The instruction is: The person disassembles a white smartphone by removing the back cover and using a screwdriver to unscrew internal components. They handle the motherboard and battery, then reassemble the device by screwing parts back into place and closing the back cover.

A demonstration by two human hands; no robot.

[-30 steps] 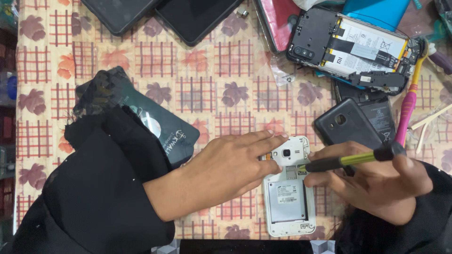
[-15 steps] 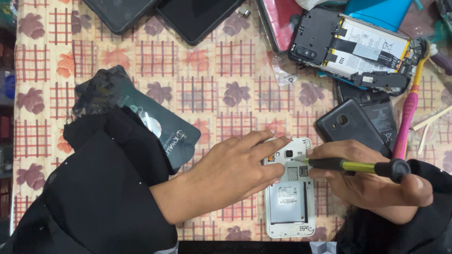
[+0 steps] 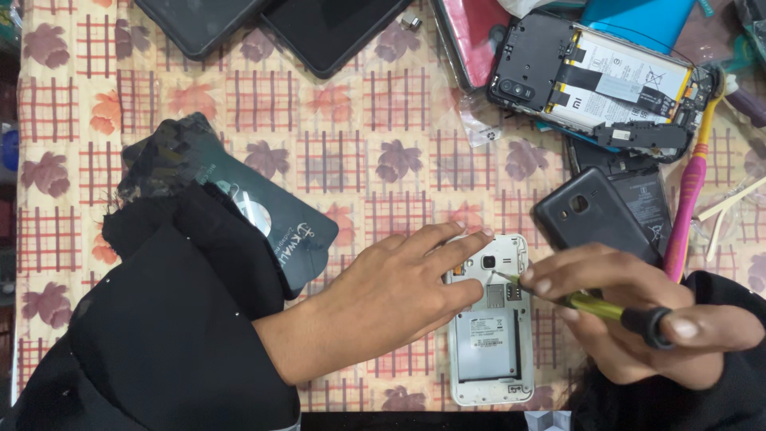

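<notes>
The screwdriver [image 3: 594, 303], pinched in the right hand [image 3: 638, 319], has tipped lower onto the white phone [image 3: 491, 335]; the left hand [image 3: 399, 291] still presses it flat, fingers spread

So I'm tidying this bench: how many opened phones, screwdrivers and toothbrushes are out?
2 opened phones: white phone, black phone
1 screwdriver
1 toothbrush
Total: 4

Even, soft light; sharp focus

Matt white plastic phone [image 3: 491, 335], cloth tablecloth [image 3: 343, 120]
</notes>
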